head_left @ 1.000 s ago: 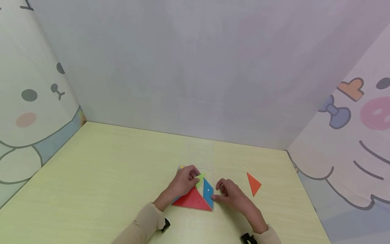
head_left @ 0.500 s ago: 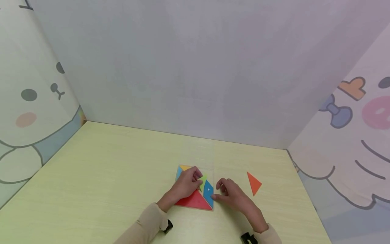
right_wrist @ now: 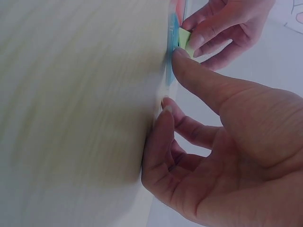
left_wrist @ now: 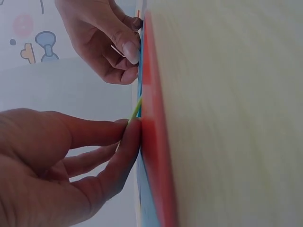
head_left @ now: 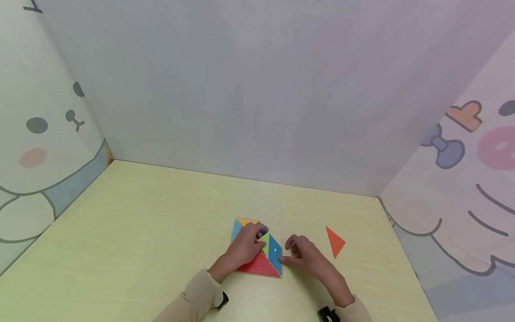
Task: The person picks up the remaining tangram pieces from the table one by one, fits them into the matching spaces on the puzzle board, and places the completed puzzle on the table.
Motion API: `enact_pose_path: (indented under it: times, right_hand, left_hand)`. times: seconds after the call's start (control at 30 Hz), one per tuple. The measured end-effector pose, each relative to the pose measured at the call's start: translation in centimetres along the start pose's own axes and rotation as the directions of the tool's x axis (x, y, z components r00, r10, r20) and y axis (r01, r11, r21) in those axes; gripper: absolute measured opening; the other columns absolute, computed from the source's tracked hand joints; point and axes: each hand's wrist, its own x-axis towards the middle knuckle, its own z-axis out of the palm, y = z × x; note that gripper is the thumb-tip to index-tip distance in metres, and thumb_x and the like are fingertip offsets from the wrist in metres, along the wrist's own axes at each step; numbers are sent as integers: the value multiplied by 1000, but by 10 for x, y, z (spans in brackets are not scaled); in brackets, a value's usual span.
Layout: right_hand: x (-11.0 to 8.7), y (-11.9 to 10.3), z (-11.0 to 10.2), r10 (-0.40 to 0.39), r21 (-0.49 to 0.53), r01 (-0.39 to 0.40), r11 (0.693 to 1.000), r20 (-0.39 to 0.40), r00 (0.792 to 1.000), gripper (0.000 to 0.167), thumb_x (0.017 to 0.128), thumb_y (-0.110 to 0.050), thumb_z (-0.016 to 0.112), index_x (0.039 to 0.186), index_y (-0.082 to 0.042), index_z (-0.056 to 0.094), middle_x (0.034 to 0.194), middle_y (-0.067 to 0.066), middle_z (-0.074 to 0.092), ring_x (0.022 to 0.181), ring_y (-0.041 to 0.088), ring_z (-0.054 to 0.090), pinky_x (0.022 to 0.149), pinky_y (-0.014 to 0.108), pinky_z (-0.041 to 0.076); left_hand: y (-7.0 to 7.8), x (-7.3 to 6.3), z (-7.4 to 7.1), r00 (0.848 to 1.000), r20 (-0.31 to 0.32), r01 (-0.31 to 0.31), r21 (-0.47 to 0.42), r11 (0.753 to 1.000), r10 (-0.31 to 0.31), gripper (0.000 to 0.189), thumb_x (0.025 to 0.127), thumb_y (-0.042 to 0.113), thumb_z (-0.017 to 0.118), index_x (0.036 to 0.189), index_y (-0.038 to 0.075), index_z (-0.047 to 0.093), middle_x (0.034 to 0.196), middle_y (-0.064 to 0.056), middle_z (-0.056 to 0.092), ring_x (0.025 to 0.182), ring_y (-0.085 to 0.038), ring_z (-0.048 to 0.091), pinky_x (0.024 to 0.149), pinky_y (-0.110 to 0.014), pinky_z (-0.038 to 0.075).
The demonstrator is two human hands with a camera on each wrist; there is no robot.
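My left hand (head_left: 244, 245) pinches a thin light-green tangram piece (head_left: 265, 241) between thumb and finger. That piece stands tilted over the flat tangram board, its edge close to the blue parallelogram (head_left: 275, 256); the left wrist view shows it slanting up as a green sliver (left_wrist: 136, 109). My right hand (head_left: 307, 258) rests at the board's right side, its thumb touching the parallelogram's edge and its other fingers loosely bent. Below the left hand lies a large red triangle (head_left: 260, 266). A light-blue piece (head_left: 236, 230), a yellow piece (head_left: 243, 221) and a dark-blue piece (head_left: 263, 231) are partly hidden by that hand.
An orange-red triangle (head_left: 335, 242) lies alone on the wooden table (head_left: 161, 214), right of the right hand. A clear transparent sheet (head_left: 261, 201) extends behind the board. Pale cloth walls (head_left: 241, 89) with cartoon faces enclose the back and both sides.
The left hand, with the green piece, shifted slightly right, then a little back and lower, tilting the piece. More of the yellow, light-blue and dark-blue pieces shows. The right hand stayed in place.
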Motion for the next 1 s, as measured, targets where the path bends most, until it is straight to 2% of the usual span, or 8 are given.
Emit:
enact_pose_path:
  times: [0.17, 0.6, 0.83, 1.0]
  right_hand:
    - [0, 0, 0, 11, -4, -11, 1000, -4, 1000, 33, 88, -23, 83, 103, -6, 59, 89, 5, 50, 83, 20, 47, 67, 27, 41]
    - [0, 1, 1, 19, -18, -19, 1000, -8, 1000, 33, 89, -25, 83, 103, -7, 59, 90, 5, 51, 84, 20, 48, 68, 26, 42]
    - [2, 1, 2, 31, -8, -31, 999, -1, 1000, 33, 89, -26, 83, 104, -8, 59, 91, 4, 51, 85, 20, 48, 68, 26, 42]
    - [2, 1, 1, 26, -12, -26, 1000, 6, 1000, 33, 89, -27, 82, 104, -8, 59, 90, 4, 51, 85, 20, 48, 68, 26, 42]
  left_hand:
    - [3, -3, 0, 999, -10, -44, 56, 997, 45, 26, 89, 0, 77, 113, -2, 68, 94, -9, 60, 85, -19, 56, 75, -29, 51]
    - [1, -1, 3, 997, -32, -69, 152, 986, 74, 23, 89, 3, 79, 110, 0, 68, 94, -9, 63, 85, -18, 57, 75, -30, 52]
    - [0, -2, 4, 998, -22, -52, 166, 985, 56, 25, 88, 5, 80, 110, 0, 68, 94, -8, 62, 87, -19, 58, 75, -30, 51]
    - [1, -2, 4, 1000, 12, -31, 188, 982, 29, 31, 90, 8, 79, 119, 3, 68, 99, -8, 60, 92, -19, 56, 77, -31, 51]
